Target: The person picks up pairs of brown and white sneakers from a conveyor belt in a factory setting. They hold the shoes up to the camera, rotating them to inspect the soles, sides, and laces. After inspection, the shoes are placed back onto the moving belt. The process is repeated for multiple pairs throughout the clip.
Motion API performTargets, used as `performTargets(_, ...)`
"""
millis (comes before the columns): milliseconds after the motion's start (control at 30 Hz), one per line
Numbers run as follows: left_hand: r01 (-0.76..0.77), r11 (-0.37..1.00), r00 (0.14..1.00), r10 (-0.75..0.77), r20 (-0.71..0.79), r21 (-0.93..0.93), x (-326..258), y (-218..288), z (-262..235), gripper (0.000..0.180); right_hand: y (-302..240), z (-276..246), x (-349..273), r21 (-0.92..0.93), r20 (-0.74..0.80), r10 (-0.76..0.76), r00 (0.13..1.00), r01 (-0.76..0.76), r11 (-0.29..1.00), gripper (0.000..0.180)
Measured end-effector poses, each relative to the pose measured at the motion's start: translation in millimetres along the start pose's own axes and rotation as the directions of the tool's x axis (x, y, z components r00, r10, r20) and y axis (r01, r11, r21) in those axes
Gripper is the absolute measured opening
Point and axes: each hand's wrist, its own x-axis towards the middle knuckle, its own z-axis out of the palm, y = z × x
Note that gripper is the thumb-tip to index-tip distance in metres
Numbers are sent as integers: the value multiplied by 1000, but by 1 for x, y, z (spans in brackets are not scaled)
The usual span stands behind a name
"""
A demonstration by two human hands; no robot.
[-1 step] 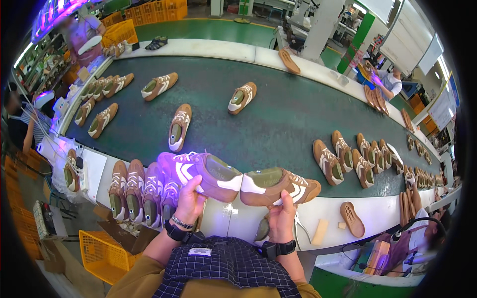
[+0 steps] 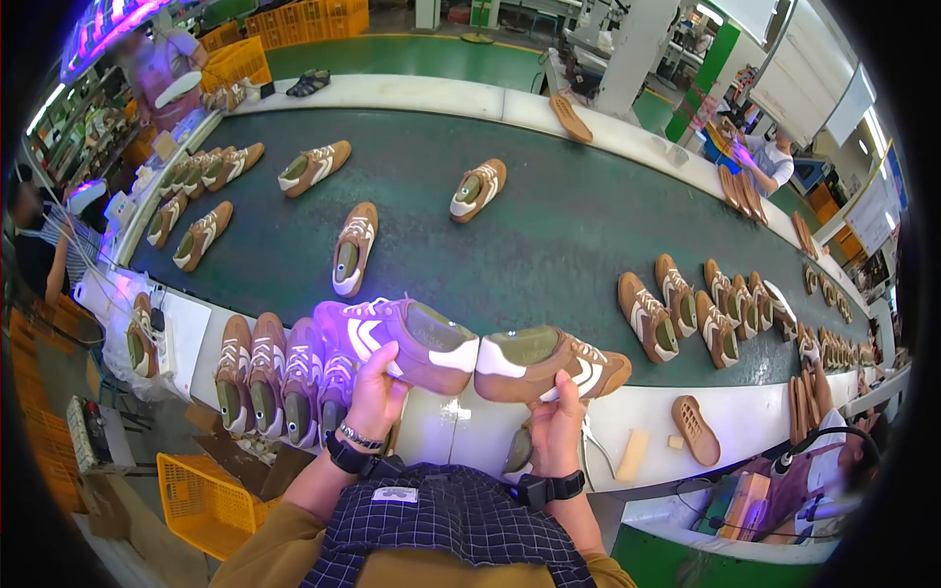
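Hardly anything has moved: the left hand (image 2: 377,394) grips one brown shoe (image 2: 420,359), the right hand (image 2: 557,427) another shoe (image 2: 529,374), heel to heel, maybe to line up.

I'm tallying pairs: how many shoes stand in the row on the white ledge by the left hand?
4, from the left: first shoe, second shoe, third shoe, and fourth shoe nearest the left hand. Others may hide behind that hand.

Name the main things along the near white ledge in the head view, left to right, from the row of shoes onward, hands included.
Row of shoes → left hand holding one shoe → right hand holding another shoe → metal tool → pale block → brown sole → more soles.
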Motion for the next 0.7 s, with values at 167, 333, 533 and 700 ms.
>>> performTargets(167,63,993,998,-66,-24,-100,8,-5,2,36,2,8,8,110,2,54,999,-54,992,38)
performTargets(333,53,992,998,-58,-38,-115,7,-3,9,39,3,7,9,142,-39,77,996,-71,987,41)
performTargets(533,51,992,997,-57,-49,-117,7,-3,6,40,2,10,6,138,-33,78,996,-72,988,38)
performTargets(700,60,991,996,-66,-51,-122,7,-4,4,40,3,9,7,147,-53,84,995,-76,986,38)
